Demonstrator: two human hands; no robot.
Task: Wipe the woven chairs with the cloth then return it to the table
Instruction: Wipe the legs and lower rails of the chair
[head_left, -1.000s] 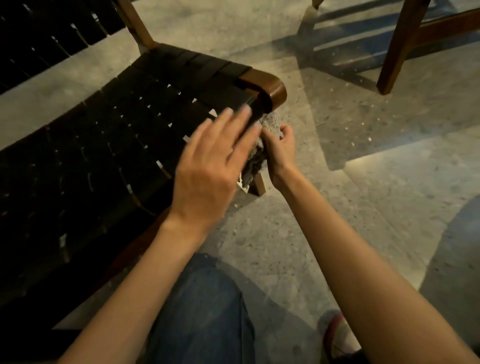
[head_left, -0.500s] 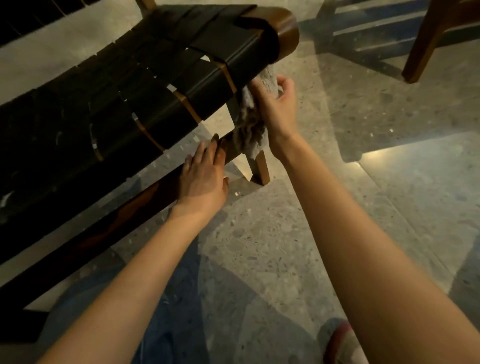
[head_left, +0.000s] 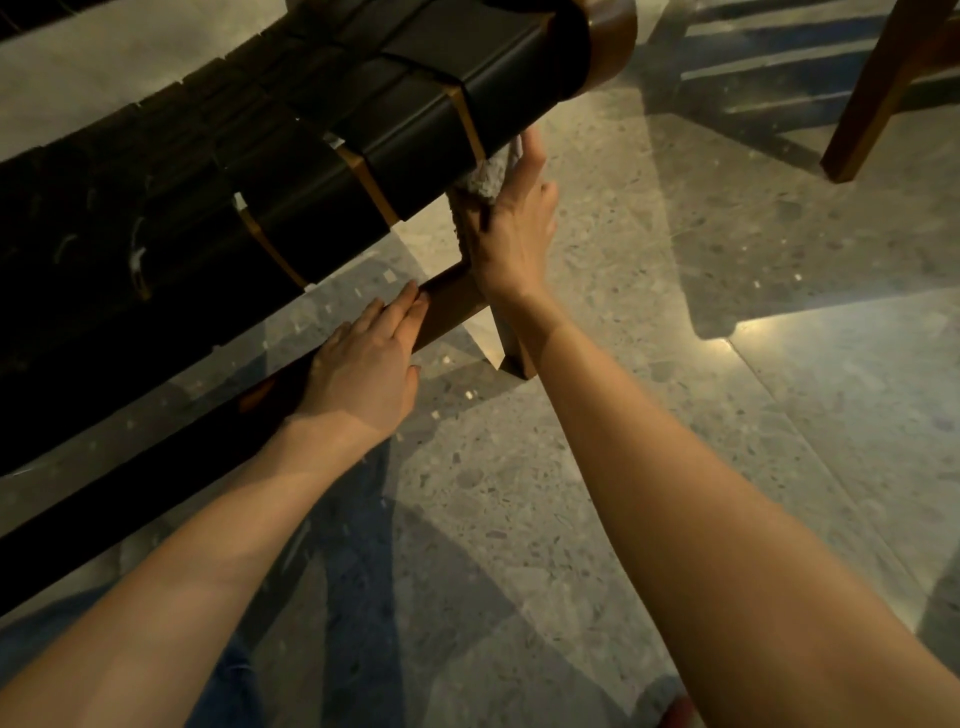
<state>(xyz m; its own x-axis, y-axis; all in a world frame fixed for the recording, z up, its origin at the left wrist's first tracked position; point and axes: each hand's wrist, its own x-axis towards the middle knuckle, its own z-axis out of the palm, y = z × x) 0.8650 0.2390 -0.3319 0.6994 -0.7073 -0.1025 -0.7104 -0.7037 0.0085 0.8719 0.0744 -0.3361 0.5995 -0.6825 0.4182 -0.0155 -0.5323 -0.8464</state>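
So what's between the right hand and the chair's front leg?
The grey cloth, seen in the head view: the right hand holds it against the upper part of the front leg, just under the woven seat. Nothing else shows between them.

Lounge, perhaps (terrazzo floor, woven chair)

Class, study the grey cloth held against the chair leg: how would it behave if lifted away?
Probably floppy: the cloth bunches and crumples against the leg under the right hand. Likely light, since one hand holds it up. Its rough, fuzzy surface suggests it won't slip easily.
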